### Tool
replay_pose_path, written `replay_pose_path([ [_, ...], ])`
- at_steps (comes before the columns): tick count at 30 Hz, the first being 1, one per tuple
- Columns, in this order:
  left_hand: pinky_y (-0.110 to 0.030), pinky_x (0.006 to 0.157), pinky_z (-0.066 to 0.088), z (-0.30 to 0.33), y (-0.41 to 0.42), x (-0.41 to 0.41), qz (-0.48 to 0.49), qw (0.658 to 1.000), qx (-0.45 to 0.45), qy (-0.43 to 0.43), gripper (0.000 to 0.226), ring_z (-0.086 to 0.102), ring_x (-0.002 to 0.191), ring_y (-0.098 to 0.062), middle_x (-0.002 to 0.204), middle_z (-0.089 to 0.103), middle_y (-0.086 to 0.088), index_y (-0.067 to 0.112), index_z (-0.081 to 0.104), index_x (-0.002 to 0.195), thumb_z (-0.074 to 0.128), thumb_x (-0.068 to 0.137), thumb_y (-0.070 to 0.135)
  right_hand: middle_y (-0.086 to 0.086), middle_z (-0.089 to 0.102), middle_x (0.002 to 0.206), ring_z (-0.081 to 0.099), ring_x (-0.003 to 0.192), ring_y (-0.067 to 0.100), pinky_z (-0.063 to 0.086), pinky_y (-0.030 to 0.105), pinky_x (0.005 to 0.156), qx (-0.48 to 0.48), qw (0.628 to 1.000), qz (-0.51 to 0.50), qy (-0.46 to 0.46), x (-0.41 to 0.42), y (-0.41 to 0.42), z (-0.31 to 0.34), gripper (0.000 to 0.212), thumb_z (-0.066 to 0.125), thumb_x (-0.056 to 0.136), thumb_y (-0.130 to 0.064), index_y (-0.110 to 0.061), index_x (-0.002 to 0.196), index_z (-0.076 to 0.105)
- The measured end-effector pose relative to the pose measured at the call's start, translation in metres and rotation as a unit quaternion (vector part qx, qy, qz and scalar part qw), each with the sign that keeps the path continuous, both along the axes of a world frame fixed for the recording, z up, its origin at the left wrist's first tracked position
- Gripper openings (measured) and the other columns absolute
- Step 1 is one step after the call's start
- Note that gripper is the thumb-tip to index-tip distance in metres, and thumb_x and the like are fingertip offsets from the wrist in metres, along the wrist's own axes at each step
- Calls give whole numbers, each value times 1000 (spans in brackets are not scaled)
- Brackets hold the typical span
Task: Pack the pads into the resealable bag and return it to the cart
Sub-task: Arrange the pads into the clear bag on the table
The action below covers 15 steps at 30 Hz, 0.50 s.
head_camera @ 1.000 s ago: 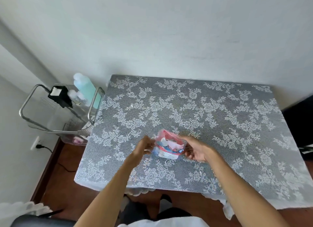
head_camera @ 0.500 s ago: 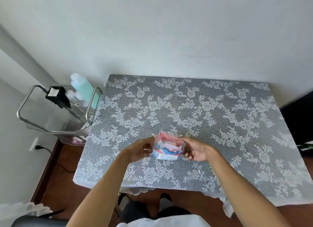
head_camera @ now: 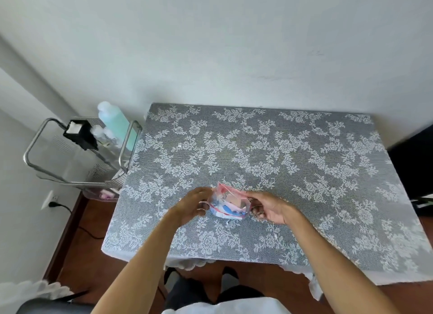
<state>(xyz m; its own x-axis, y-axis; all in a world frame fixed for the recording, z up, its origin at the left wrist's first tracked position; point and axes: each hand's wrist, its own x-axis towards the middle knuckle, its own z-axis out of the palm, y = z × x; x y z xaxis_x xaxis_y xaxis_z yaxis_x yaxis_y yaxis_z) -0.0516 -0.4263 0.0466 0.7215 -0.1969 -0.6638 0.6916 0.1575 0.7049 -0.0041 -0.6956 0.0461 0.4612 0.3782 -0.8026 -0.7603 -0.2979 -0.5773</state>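
A small clear resealable bag [head_camera: 228, 204] with a red strip along its edge holds pink, white and blue pads. It is held just above the lace-covered table [head_camera: 293, 163], near the front middle. My left hand [head_camera: 192, 204] pinches the bag's left end and my right hand [head_camera: 269, 207] holds its right end. No loose pads show on the table. The metal cart [head_camera: 77, 159] stands to the left of the table, against the wall.
On the cart sit a tall green bottle [head_camera: 116, 121], a black box [head_camera: 80, 134] and small clear containers. A wall socket with a plugged cable [head_camera: 52, 202] is low on the left. A dark object [head_camera: 412, 163] borders the table's right edge.
The bag has sunk slightly and turned flatter between my hands. My left hand slid closer along its left end. The view shifted a little.
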Motion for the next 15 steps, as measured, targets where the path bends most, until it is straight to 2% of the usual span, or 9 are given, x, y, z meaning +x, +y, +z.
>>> replay_pose_path([
  [3,-22,46,45,-1,-1,2,25,999,23,-28,28,55,61,-15,95,62,-12,22,57,122,55,95,29,11,72,104,57,69,14,38,26,52,68,997,-16,-46,-1,0,3,52,73,77,-53,-35,124,60],
  [5,-22,48,46,-1,-2,4,17,998,38,-39,29,56,64,-15,98,61,-14,22,60,118,52,96,38,7,70,120,62,85,20,41,25,56,89,993,12,-80,-3,-2,7,57,78,74,-46,-47,127,57],
  [7,-23,51,47,-2,-3,4,8,998,41,-38,38,57,67,-16,98,61,-13,17,60,120,49,96,46,8,66,126,61,97,25,47,25,61,75,988,51,-122,-4,-1,10,68,85,66,-44,-49,127,57],
  [9,-22,52,47,-3,-1,4,0,999,30,-44,42,59,66,-14,93,63,-10,11,62,118,51,96,44,6,61,127,63,103,25,57,27,70,31,982,69,-171,-6,2,12,75,89,53,-53,-52,122,60],
  [10,-21,52,46,-4,0,3,-9,998,28,-53,39,59,66,-13,91,64,-9,9,63,117,54,96,41,3,60,128,63,106,25,59,33,77,6,978,69,-195,-6,3,12,76,88,49,-59,-54,120,61],
  [12,-20,53,45,-5,1,1,-18,997,37,-70,33,58,65,-12,88,67,-7,11,67,115,60,93,34,0,58,132,60,113,27,55,47,91,-46,966,80,-241,-8,5,12,76,80,51,-71,-54,122,60],
  [13,-20,55,44,-5,1,0,-16,996,50,-76,30,57,65,-12,86,69,-5,12,68,114,61,92,32,-1,57,133,58,115,26,52,48,94,-67,960,88,-258,-10,6,12,74,76,55,-72,-52,124,58],
  [14,-21,56,43,-5,0,-1,-9,995,64,-82,28,56,65,-12,83,69,-3,13,69,113,62,92,30,-1,58,132,59,113,24,51,44,92,-76,956,90,-270,-11,8,13,70,73,59,-71,-51,125,58],
  [15,-21,56,42,-5,0,-1,2,993,77,-88,27,55,65,-12,80,70,-1,12,69,112,63,91,28,-2,60,128,61,107,18,53,37,85,-75,954,84,-277,-12,10,14,66,71,62,-69,-51,124,59],
])
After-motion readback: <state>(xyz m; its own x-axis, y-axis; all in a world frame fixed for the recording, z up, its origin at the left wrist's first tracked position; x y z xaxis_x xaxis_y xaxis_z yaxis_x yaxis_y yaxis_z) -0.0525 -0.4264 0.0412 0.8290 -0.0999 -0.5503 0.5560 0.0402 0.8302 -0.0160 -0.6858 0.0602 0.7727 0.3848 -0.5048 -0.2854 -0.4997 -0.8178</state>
